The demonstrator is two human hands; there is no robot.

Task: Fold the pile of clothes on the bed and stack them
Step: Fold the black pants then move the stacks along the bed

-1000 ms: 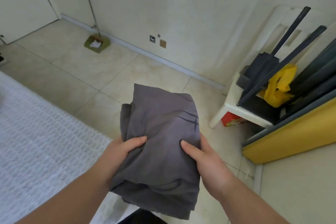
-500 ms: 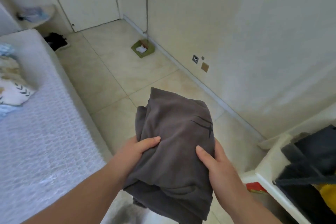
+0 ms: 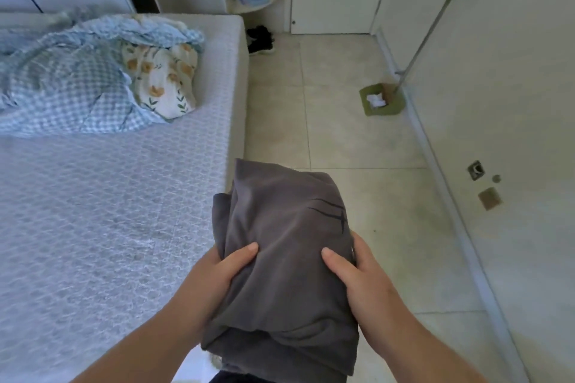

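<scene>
Tiled floor (image 3: 357,134) open between bed edge and wall. Gripped from both sides, over the bed's right edge: folded gray garment (image 3: 280,258), left hand (image 3: 217,277) and right hand (image 3: 357,280) each with thumb curled on top, fingers hidden beneath. Beyond, bare mattress (image 3: 109,211); farther off, checkered blanket (image 3: 62,87), floral pillow (image 3: 165,81). Against the wall, dustpan (image 3: 382,99).

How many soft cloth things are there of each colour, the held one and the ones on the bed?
Grey: 1, the folded grey garment held by both hands.
Blue: 1, the crumpled blue checked blanket.
White with orange flowers: 1, the flowered pillow.
Total: 3
</scene>
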